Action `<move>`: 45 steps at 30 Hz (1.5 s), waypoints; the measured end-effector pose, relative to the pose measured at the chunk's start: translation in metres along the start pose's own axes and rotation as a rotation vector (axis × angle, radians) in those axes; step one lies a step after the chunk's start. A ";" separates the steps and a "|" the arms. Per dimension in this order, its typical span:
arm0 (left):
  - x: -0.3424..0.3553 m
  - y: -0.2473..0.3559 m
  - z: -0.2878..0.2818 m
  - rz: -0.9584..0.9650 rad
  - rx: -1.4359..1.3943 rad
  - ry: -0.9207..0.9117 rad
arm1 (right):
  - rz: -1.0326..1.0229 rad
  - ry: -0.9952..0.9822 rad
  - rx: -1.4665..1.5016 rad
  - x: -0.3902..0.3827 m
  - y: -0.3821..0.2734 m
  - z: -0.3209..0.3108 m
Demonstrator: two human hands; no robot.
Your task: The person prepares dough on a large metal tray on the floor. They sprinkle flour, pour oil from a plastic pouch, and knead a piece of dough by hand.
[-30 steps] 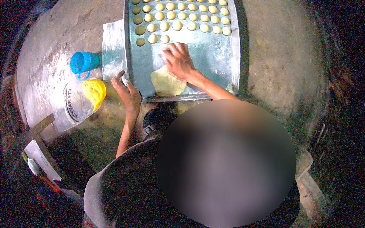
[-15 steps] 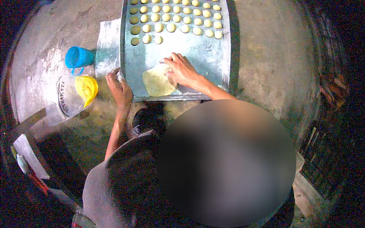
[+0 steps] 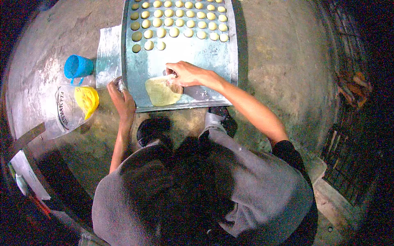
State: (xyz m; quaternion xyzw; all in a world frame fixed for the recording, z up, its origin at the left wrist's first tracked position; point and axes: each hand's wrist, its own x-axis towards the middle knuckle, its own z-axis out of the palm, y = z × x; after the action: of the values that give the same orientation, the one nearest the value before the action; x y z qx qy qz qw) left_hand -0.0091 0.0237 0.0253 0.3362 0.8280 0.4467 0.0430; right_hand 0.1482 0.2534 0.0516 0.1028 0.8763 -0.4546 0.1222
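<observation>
My right hand (image 3: pixel 178 74) is bent, fingertips curled around something whitish that I cannot make out, over a flat pale-yellow sheet (image 3: pixel 161 94) on the metal tray (image 3: pixel 143 69). My left hand (image 3: pixel 121 100) is at the tray's lower left corner, fingers curled by a small whitish item that is hard to make out. Several rows of round pale dough pieces (image 3: pixel 173 32) cover the upper part of the tray.
Left of the tray lie a whitish sheet (image 3: pixel 108 51), a blue mug (image 3: pixel 78 65) and a clear bag with yellow plastic (image 3: pixel 86 100) on concrete (image 3: pixel 279 61). My shoes (image 3: pixel 152 131) are below the tray. Dark slatted material and brownish pieces (image 3: pixel 355 88) are at right.
My right hand has shifted down from near the dough rows to the upper edge of the pale sheet, its wrist now turned more sideways. The view has shifted, moving the scene leftward.
</observation>
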 end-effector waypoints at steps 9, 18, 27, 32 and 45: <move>-0.001 -0.008 -0.001 -0.010 -0.005 -0.005 | 0.059 0.075 0.360 -0.046 0.000 -0.008; 0.000 0.002 0.000 -0.052 -0.022 -0.025 | 0.065 0.198 0.391 -0.075 -0.003 -0.038; -0.003 -0.007 0.001 -0.031 -0.030 -0.014 | 0.297 0.624 0.122 -0.136 -0.042 -0.123; 0.001 0.004 0.002 -0.036 -0.038 -0.043 | 0.289 0.513 -0.182 -0.109 -0.035 -0.024; 0.001 -0.003 0.000 -0.049 -0.042 -0.037 | 0.106 0.829 -0.421 -0.043 -0.004 0.015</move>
State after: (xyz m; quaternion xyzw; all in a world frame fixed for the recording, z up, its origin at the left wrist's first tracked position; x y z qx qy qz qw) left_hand -0.0111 0.0230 0.0230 0.3230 0.8254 0.4568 0.0762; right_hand 0.1896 0.2358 0.0595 0.2933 0.9179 -0.1809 -0.1969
